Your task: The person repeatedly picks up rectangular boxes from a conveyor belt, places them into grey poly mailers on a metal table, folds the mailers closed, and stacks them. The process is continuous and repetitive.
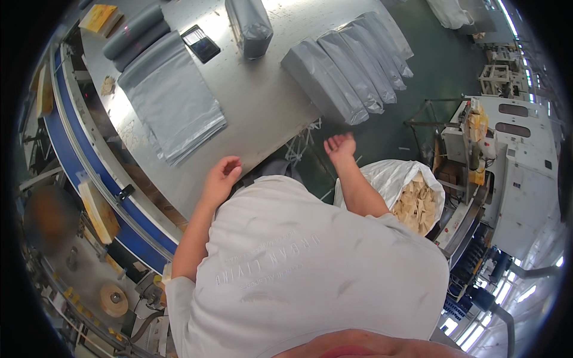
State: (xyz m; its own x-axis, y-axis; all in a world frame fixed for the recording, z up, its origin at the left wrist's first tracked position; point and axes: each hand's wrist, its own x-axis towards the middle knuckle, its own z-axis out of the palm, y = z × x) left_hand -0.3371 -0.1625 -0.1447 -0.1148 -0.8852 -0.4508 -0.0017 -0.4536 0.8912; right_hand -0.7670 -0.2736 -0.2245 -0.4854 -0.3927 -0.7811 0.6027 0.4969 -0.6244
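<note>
My left hand [224, 174] hovers at the near edge of the metal table, loosely curled with a gap between thumb and fingers, and it holds nothing. My right hand [341, 147] is off the table's right side, palm partly up, fingers loosely bent and empty. Closest to my left hand is a flat stack of grey plastic bags [176, 95]. Beyond my right hand, several filled grey plastic packages [334, 83] lean side by side at the table's right edge. Another grey package [249, 27] stands upright at the far middle.
Rolled grey plastic [136, 39] and a dark phone-like device [201, 43] lie on the metal table [250, 113]. To the left runs a blue conveyor [104, 173]. A white sack of brown paper [416, 206] stands below my right forearm. Machinery [513, 161] fills the right side.
</note>
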